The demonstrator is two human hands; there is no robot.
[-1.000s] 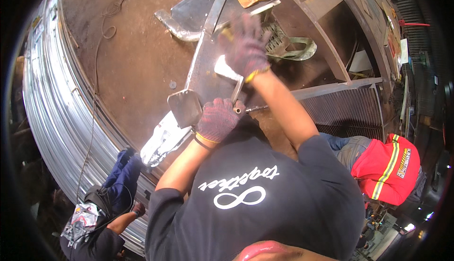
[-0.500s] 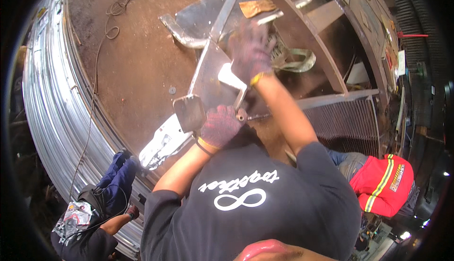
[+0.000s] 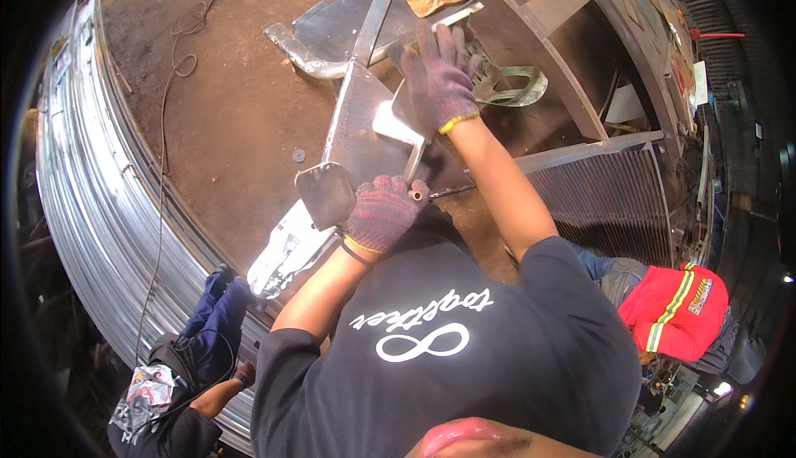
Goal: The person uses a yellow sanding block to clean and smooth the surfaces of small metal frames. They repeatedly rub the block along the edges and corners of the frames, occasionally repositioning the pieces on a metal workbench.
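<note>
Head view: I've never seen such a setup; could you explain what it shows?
There is no robot: a person works with two gloved hands. All the pictures come from one wide camera on that person's head, looking down, so edges bend. The left hand is closed around a round-ended metal part, mostly hidden; a squarish plate sits just left. The right hand is spread open; whether it touches anything is unclear. Around them are a brown floor, metal framework and long silver strips. A person in red is at the right.
</note>
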